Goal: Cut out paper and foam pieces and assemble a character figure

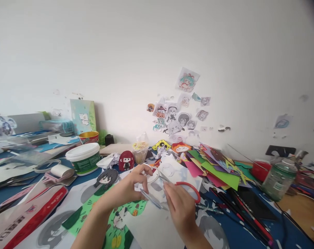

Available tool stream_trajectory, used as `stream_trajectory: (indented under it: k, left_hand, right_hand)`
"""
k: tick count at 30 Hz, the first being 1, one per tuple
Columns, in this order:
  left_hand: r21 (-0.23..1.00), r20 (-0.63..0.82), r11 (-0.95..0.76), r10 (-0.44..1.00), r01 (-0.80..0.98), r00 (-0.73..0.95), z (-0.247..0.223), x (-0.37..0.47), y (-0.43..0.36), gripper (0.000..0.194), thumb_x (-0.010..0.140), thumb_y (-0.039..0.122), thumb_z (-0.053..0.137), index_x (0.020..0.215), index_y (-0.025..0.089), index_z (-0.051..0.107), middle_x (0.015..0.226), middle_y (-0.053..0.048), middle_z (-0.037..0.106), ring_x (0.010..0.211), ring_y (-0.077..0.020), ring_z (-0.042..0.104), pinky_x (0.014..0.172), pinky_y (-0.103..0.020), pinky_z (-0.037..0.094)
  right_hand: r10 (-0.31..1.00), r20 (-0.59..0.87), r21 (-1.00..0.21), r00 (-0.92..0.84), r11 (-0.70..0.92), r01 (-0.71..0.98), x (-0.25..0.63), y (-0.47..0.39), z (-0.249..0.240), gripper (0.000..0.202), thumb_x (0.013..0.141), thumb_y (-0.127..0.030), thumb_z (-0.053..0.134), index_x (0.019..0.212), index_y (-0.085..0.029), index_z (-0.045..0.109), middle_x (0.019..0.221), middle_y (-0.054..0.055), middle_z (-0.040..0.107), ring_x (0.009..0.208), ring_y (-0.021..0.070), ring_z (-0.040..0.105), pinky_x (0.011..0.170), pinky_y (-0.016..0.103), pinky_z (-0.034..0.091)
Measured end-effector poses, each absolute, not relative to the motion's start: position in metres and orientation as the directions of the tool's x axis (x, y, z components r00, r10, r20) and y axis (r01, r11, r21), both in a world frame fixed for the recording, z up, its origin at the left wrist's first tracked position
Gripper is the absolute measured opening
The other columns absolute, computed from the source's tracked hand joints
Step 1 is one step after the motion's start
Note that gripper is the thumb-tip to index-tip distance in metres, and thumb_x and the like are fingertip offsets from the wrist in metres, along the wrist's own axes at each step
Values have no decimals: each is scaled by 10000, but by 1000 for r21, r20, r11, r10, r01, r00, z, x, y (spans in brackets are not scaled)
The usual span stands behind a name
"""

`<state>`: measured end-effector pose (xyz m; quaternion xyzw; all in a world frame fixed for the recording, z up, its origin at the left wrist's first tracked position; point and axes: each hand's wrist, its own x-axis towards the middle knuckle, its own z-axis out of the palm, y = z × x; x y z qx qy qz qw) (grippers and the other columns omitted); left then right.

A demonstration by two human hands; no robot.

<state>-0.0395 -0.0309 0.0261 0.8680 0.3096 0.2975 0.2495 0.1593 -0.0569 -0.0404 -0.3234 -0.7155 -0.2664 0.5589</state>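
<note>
craft workspace, wall drawings (184,119), coloured paper pile (220,173)

Cannot make out the shape or material of the shiny strip (153,201) between the left hand (137,181) and right hand (180,207), nor all of the white ring (153,178) in the left fingers. Cannot tell the right fingertips' exact hold, for blur, nor follow the red loop handle (191,190) past that hand. Lose part of the green sheet (125,238) under the left forearm, and the grey portrait (212,231) to the bottom edge. Cannot read the glass jar's (278,180) label.
</note>
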Motion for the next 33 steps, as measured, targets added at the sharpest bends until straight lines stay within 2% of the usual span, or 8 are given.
stream_trajectory:
  k: [8,13,17,20,22,28,31,33]
  left_hand:
    - [401,519,-838,541,371,662,38,-29,-43,209,788,136,536,585,182,554,1040,-56,527,1021,-194,459,848,-305,412]
    - [425,517,-819,569,385,640,42,-29,-45,194,771,205,570,577,191,570,1059,-68,548,1014,-218,468,842,-330,417]
    - [553,363,-679,719,483,593,41,-45,-40,141,739,274,574,622,197,566,1020,-62,583,954,-206,517,822,-311,434]
    - [613,177,-415,901,672,395,33,-71,-28,186,710,387,570,670,206,556,732,-10,612,692,-167,557,649,-276,456]
    - [635,79,-246,963,733,256,22,-91,-19,244,661,441,586,741,211,588,722,-14,625,679,-186,577,598,-269,456]
    - [428,-175,19,983,903,62,-4,-125,3,458,528,379,641,943,188,611,981,-122,647,859,-299,610,668,-346,483]
    - [364,-54,11,998,931,9,3,-111,1,451,585,427,606,928,134,609,998,-176,632,877,-327,598,704,-383,467]
    - [463,60,-48,998,885,23,13,-89,-10,441,681,492,518,914,128,608,998,-174,633,895,-317,590,717,-377,459]
  right_hand:
    - [78,965,119,-250,717,686,162,-70,-42,265,836,-78,514,1096,-95,566,1011,150,681,1002,202,615,775,297,552]
    - [145,961,49,-235,747,663,162,-73,-38,335,843,-84,489,1167,-160,532,1017,119,685,969,196,634,777,305,552]
    - [330,942,-291,60,713,638,170,-67,-31,238,856,-154,474,1041,-184,620,892,96,717,795,194,681,688,284,557]
    - [647,681,-721,343,510,469,178,-60,-25,229,853,-309,482,809,-168,657,705,85,711,640,195,673,579,255,538]
    - [788,465,-880,404,364,304,183,-55,-22,285,822,-400,499,731,-165,632,612,73,686,592,204,658,544,253,523]
    - [912,213,-975,351,222,15,190,-46,-22,336,720,-480,574,762,-150,621,533,31,630,518,202,618,536,279,505]
    - [915,223,-974,337,224,38,190,-47,-23,328,724,-472,569,742,-148,619,508,26,610,500,196,604,511,269,495]
    - [913,238,-971,331,225,75,188,-51,-25,322,722,-468,571,708,-149,614,489,24,596,480,193,596,492,265,493]
